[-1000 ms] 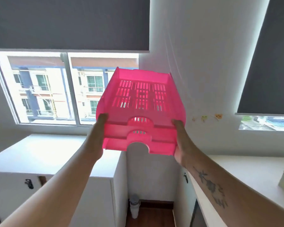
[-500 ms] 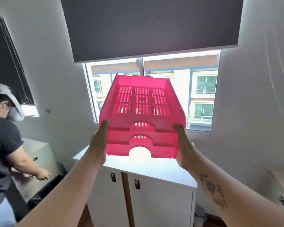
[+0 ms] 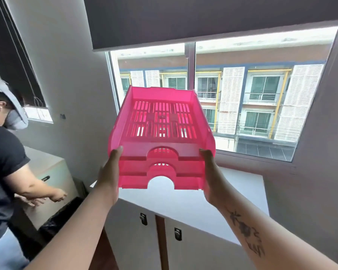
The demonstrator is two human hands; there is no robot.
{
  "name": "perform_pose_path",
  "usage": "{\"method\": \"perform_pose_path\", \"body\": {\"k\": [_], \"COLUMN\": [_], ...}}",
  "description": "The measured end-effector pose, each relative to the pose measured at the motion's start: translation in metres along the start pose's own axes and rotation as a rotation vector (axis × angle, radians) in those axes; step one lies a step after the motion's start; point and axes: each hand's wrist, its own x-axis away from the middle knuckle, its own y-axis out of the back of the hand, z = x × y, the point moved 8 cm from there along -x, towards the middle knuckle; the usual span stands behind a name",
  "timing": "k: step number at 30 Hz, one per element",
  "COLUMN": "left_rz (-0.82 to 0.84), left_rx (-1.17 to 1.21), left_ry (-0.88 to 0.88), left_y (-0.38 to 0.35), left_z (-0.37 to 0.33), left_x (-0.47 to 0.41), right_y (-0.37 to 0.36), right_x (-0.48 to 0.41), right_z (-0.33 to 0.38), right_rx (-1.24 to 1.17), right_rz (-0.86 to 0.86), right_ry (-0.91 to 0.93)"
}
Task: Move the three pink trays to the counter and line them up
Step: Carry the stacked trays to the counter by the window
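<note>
**3 pink trays held above the counter**

My left hand (image 3: 107, 178) and right hand (image 3: 213, 176) clasp the stacked pink trays (image 3: 161, 137) by their sides, in the air over the white counter (image 3: 183, 207) below a window (image 3: 252, 98). No writing is readable.

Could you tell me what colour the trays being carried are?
The stacked trays are translucent bright pink, seen best in the head view.

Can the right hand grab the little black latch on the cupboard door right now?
Probably not. The right hand is pressed against the side of the stack of pink trays, helping the left hand hold it up. The latch sits below with nothing blocking it, but letting go would leave the stack on one hand.
</note>
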Motion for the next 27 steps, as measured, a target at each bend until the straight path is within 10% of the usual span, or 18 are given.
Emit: {"method": "perform_pose_path", "body": {"k": [27], "left_rz": [0.474], "left_rx": [-0.025], "left_ry": [0.352], "left_y": [-0.019], "left_z": [0.161], "left_x": [-0.161], "right_y": [0.031], "right_x": [-0.064], "right_z": [-0.119], "right_rx": [0.080], "right_rz": [-0.514], "right_ry": [-0.031]}}
